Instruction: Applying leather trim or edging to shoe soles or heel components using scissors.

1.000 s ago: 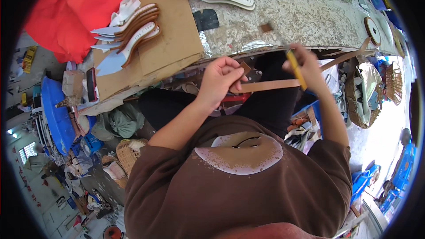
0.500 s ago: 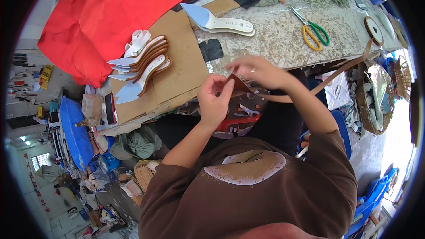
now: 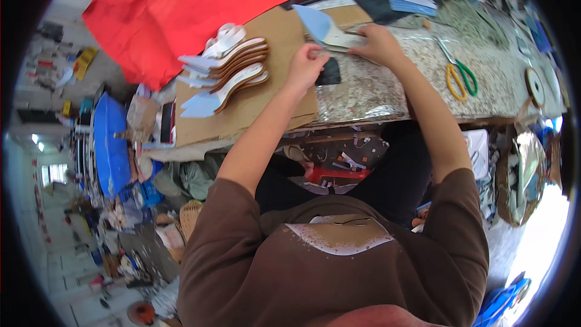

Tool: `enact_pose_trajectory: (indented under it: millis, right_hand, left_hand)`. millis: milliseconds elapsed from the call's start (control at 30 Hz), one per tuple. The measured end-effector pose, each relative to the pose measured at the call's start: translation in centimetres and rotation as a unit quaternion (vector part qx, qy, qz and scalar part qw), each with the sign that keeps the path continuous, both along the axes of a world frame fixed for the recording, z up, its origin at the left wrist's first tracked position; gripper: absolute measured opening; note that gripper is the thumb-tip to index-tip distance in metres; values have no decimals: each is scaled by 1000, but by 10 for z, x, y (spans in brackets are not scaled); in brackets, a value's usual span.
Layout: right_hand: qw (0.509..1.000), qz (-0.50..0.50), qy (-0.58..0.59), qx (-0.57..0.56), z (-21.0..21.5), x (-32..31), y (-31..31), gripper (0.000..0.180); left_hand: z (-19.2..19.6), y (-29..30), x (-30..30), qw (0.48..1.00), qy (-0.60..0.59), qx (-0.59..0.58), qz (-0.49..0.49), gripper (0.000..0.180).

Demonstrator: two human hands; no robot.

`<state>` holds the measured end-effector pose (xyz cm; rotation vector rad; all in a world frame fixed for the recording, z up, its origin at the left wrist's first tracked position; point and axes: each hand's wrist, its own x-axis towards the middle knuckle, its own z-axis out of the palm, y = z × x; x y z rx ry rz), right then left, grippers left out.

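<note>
head view: right grip [image 3: 378, 45] clamps a pointed blue and white insole [image 3: 322, 28]; left grip [image 3: 307, 68] i cannot tell.

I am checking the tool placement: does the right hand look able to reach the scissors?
Probably yes: the scissors lie uncovered on the table, nothing visibly blocking, though the right hand seems to hold a shoe sole.

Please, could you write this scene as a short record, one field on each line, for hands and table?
Left hand: fingers bent, beside the dark patch; cannot tell whether it holds anything
Right hand: at one end of the blue-and-white insoles; grip unclear
Cardboard: bears a pile of brown-edged insoles
Scissors: yellow and green handles, on the table, right of both hands
Cloth: red, beyond the pile
</note>
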<state>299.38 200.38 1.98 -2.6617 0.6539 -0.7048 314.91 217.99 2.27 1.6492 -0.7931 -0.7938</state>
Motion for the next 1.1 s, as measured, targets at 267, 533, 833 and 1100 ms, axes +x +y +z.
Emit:
enact_pose_trajectory:
  millis: [267,533,833,1100]
  right_hand:
    - [972,35,8,232,81,-73,89,43]
    - [959,56,26,277,75,-135,152,36]
    - [711,165,-62,681,27,-238,124,80]
    - [742,-62,-322,585,25,-224,120,77]
  left_hand:
    - [44,29,-32,955,246,-117,-113,75]
    - [51,81,-72,929,214,-85,-291,81]
    - [71,95,-41,823,273,99,-487,51]
    - [29,5,-17,881,421,-91,-194,52]
